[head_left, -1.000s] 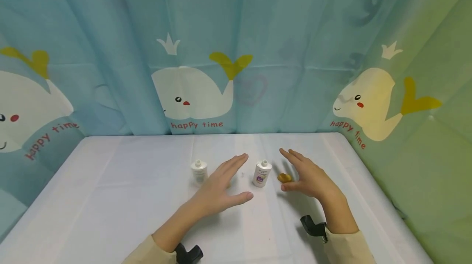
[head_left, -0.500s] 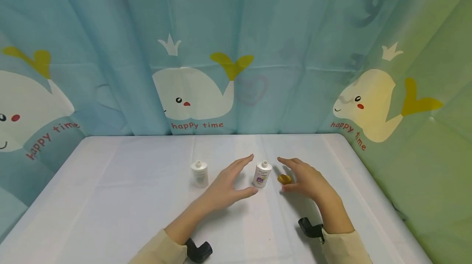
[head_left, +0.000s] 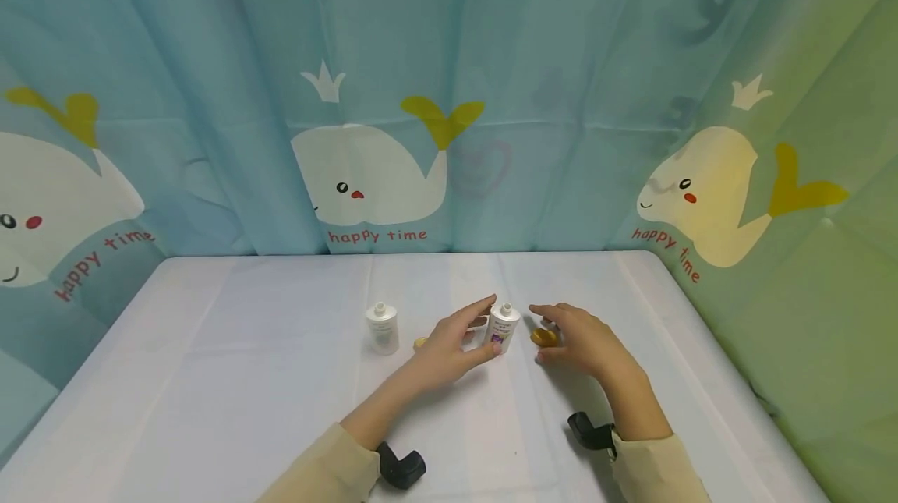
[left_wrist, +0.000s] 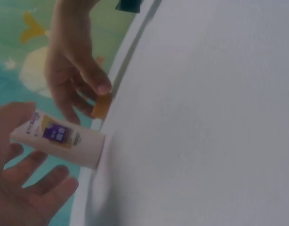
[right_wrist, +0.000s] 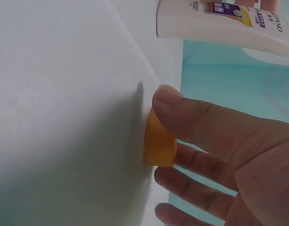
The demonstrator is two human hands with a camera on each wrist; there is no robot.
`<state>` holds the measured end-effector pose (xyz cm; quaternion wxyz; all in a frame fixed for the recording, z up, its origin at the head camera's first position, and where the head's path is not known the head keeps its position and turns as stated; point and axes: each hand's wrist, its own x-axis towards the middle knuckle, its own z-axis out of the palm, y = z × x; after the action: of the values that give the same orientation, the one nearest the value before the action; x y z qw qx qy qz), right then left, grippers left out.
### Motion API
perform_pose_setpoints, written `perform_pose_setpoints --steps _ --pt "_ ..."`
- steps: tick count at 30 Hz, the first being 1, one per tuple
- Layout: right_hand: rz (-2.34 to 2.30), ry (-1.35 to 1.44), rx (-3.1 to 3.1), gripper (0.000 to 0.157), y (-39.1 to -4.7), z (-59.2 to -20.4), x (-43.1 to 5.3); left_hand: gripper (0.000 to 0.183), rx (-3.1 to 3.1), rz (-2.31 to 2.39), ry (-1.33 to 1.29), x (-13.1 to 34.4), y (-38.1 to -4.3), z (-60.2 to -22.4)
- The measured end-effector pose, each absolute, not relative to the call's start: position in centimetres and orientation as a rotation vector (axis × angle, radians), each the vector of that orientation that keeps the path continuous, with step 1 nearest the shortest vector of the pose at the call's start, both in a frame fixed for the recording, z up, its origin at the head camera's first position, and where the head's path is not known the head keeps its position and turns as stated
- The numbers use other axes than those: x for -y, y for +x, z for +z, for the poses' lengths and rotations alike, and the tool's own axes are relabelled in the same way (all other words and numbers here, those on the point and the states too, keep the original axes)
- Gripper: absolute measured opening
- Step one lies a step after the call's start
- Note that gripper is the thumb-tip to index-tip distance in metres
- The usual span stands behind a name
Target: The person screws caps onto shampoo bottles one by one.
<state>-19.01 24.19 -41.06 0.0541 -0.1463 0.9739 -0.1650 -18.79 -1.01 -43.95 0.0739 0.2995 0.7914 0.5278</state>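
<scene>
A white lotion bottle (head_left: 502, 325) with a purple label and no cap stands upright on the table. My left hand (head_left: 449, 343) is loosely round it, thumb overlapping its front and fingers at its far side; in the left wrist view several fingertips (left_wrist: 64, 186) stay apart from the bottle. My right hand (head_left: 588, 343) arches over a yellow-orange cap (head_left: 544, 338), which lies on the table between thumb and fingers. The right wrist view has the thumb (right_wrist: 168, 96) overlapping the edge of the cap (right_wrist: 158, 143), with the other fingers spread on its far side.
A second white capless bottle (head_left: 382, 327) stands to the left. Another yellow cap (head_left: 419, 343) peeks out behind my left hand. A white cloth covers the table (head_left: 231, 378), and a blue-green curtain (head_left: 533, 97) with whale prints hangs behind it.
My left hand has moved right and forward until thumb and fingers surround the bottle. The fingers of my right hand have lowered slightly round the cap. Bottles and caps stay put.
</scene>
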Motion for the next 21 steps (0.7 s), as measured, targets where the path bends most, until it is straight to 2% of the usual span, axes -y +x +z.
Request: perform_pose_setpoints --steps 13,21 --pt "-0.501 -0.462 -3.002 0.023 -19.2 -41.5 -23.9 0.040 -2.314 1.748 0.739 -0.8 -19.4 -45.2" --pt "-0.568 -0.552 -3.064 0.021 -19.0 -40.7 -24.2 0.034 -2.353 1.752 0.758 -1.3 -19.5 -45.4"
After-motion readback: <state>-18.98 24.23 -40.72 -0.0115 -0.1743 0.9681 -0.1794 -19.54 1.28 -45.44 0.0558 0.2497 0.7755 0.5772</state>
